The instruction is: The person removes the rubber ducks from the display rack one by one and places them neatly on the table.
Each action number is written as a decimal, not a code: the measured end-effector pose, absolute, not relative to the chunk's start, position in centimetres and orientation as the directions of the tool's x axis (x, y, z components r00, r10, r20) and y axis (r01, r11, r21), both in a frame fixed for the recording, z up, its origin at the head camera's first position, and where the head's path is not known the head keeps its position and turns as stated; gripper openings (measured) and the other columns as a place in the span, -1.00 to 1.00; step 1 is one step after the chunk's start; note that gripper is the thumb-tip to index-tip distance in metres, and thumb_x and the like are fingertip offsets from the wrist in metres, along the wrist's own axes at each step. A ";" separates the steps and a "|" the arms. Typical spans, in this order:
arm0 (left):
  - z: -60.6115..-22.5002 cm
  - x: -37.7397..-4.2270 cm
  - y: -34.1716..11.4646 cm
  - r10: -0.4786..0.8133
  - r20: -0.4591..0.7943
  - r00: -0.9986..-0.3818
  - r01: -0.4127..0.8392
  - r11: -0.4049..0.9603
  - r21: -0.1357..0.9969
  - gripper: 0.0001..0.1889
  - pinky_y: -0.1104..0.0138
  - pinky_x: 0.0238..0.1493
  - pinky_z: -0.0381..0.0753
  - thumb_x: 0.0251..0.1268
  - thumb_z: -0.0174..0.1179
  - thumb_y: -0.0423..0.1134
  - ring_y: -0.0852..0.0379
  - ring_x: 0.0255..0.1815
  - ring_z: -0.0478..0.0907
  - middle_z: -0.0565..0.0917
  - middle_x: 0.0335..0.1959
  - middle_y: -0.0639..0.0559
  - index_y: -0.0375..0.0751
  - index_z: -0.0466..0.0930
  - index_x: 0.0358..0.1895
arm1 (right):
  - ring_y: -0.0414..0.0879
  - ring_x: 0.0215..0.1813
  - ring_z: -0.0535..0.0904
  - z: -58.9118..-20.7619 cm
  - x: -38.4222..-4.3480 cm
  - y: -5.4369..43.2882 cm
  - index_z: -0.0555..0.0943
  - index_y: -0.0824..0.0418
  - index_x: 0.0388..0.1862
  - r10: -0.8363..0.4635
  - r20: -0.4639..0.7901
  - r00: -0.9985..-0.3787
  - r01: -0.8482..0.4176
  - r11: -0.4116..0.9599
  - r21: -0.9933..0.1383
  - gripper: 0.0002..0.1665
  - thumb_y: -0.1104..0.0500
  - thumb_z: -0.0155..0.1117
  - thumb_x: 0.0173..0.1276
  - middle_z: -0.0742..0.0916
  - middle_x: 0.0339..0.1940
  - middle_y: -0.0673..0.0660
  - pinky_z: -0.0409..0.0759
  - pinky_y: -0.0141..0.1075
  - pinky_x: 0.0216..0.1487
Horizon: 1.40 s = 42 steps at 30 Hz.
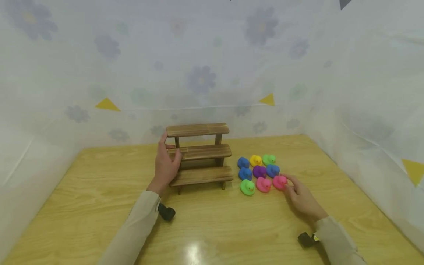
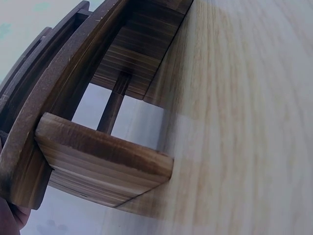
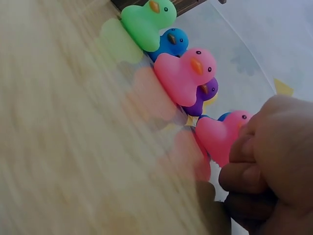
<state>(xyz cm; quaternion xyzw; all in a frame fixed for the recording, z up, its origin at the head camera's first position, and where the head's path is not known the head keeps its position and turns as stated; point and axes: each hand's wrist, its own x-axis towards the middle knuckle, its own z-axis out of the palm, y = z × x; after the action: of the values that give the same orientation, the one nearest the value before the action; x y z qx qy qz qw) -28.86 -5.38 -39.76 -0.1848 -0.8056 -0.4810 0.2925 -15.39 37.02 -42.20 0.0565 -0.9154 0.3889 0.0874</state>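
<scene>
A three-tier wooden step stand (image 1: 198,151) stands on the table. My left hand (image 1: 165,165) grips its left side, thumb on the middle shelf and fingers behind. In the left wrist view, the stand (image 2: 105,159) looms large and only a bit of the hand (image 2: 11,219) shows. My right hand (image 1: 303,198) pinches the front right pink rubber duck (image 1: 279,182) between thumb and index finger. The right wrist view shows the other fingers (image 3: 242,177) curled beside that duck (image 3: 217,134). Another pink duck (image 1: 263,184) and a green duck (image 1: 247,187) sit left of it.
Behind the front row are a purple duck (image 1: 260,171), several blue ducks (image 1: 245,174), a yellow duck (image 1: 255,160) and another green duck (image 1: 269,159). The ducks form a grid right of the stand. Flower-patterned white sheeting (image 1: 202,79) encloses the table (image 1: 212,228) behind and at the sides.
</scene>
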 end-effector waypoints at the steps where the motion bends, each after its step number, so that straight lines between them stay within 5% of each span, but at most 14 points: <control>1: -39.7 -28.9 -5.4 0.016 0.652 -0.758 0.581 0.470 0.665 -0.30 0.31 -0.63 0.27 0.37 0.03 -0.30 -0.09 -0.02 0.52 0.45 -0.05 -0.29 -0.16 -0.06 0.52 | -0.32 -0.66 0.29 -42.2 -15.5 37.0 0.34 0.26 0.34 -0.035 0.215 -0.976 -0.177 0.702 -0.689 -0.56 0.24 -0.07 0.53 0.41 -0.68 -0.07 0.34 -0.35 -0.62; 11: -39.5 -28.7 -5.4 0.009 0.619 -0.785 0.552 0.464 0.693 -0.30 0.29 -0.62 0.26 0.37 0.03 -0.29 -0.09 -0.02 0.52 0.45 -0.03 -0.29 -0.13 -0.06 0.52 | -0.29 -0.59 0.30 -42.0 -15.8 36.6 0.32 0.39 0.33 -0.029 0.240 -0.970 -0.170 0.788 -0.592 -0.54 0.31 -0.09 0.49 0.40 -0.64 -0.01 0.34 -0.35 -0.47; 22: -39.3 -28.6 -5.4 0.004 0.600 -0.800 0.535 0.456 0.711 -0.29 0.28 -0.59 0.27 0.39 0.01 -0.28 -0.08 0.04 0.49 0.44 0.00 -0.28 -0.08 -0.08 0.53 | -0.32 -0.68 0.25 -42.4 -16.1 37.2 0.01 0.39 0.50 -0.018 0.165 -0.986 -0.135 0.663 -0.736 -0.35 0.33 -0.15 0.49 0.36 -0.68 -0.09 0.32 -0.39 -0.62; 32: -39.4 -28.6 -5.1 0.007 0.550 -0.835 0.495 0.445 0.746 -0.28 0.26 -0.57 0.30 0.40 0.01 -0.26 -0.04 0.06 0.48 0.42 0.09 -0.22 0.01 -0.11 0.54 | -0.29 -0.67 0.29 -42.5 -15.6 37.0 0.04 0.28 0.49 0.103 0.125 -0.987 -0.037 0.607 -0.794 -0.39 0.26 -0.19 0.50 0.42 -0.67 -0.03 0.37 -0.35 -0.62; 42: -38.3 -27.7 -6.2 0.079 0.490 -0.868 0.463 0.484 0.742 -0.24 0.30 -0.60 0.44 0.43 0.02 -0.18 0.11 -0.70 0.37 0.52 0.13 -0.15 0.14 -0.19 0.57 | -0.29 -0.69 0.32 -42.6 -16.0 36.9 0.14 0.32 0.45 0.147 0.188 -0.971 -0.059 0.619 -0.784 -0.44 0.17 -0.15 0.55 0.47 -0.68 0.00 0.37 -0.35 -0.64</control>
<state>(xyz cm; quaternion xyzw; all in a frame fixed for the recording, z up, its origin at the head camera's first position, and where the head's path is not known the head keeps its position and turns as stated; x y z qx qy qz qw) -27.68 -6.21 -38.31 -0.1616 -0.8380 -0.4814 0.1995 -16.01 36.86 -42.63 -0.0247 -0.8919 0.4360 0.1177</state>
